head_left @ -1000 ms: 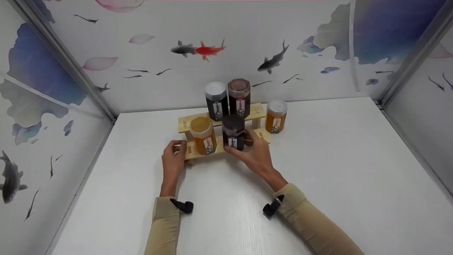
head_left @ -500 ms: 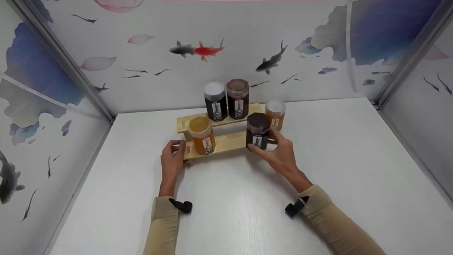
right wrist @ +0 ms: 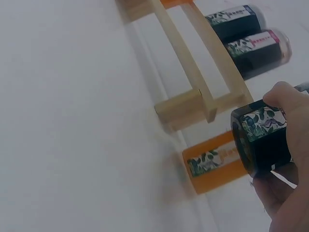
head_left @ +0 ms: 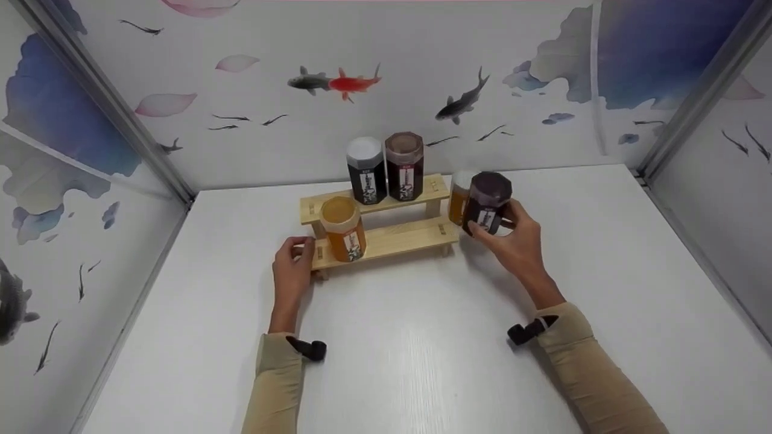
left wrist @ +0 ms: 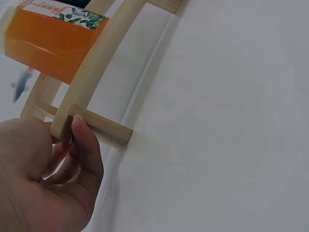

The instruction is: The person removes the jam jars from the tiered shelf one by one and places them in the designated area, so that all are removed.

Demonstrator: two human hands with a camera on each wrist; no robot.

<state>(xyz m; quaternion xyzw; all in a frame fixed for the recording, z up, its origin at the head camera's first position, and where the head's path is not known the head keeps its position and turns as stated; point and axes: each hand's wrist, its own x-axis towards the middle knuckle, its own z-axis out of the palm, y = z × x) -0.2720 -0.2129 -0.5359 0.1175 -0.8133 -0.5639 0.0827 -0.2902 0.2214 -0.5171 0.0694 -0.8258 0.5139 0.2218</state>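
Note:
My right hand [head_left: 518, 241] grips a dark eight-sided jar [head_left: 490, 191] between thumb and fingers. In the right wrist view this jar [right wrist: 263, 137] is tilted and clear of the two-step wooden rack [head_left: 410, 237], beside its right end. Partly hidden behind it, a honey-coloured jar [head_left: 458, 202] stands on the table. At the rack's left end my left hand [head_left: 291, 265] pinches the lower step; the left wrist view shows the fingers curled at the wooden corner [left wrist: 72, 116]. Another honey-coloured jar [head_left: 342, 232] stands on the lower step, near the left hand.
On the upper step stand two dark jars, one with a white lid [head_left: 365, 150] and one with a brownish lid [head_left: 404, 146]. The white table [head_left: 386, 361] stretches in front of the rack. A back wall [head_left: 392, 36] with painted fish rises close behind it.
My right hand has carried the dark jar rightward along the lower step and off its right end, to in front of the honey-coloured jar. The left hand stays on the rack.

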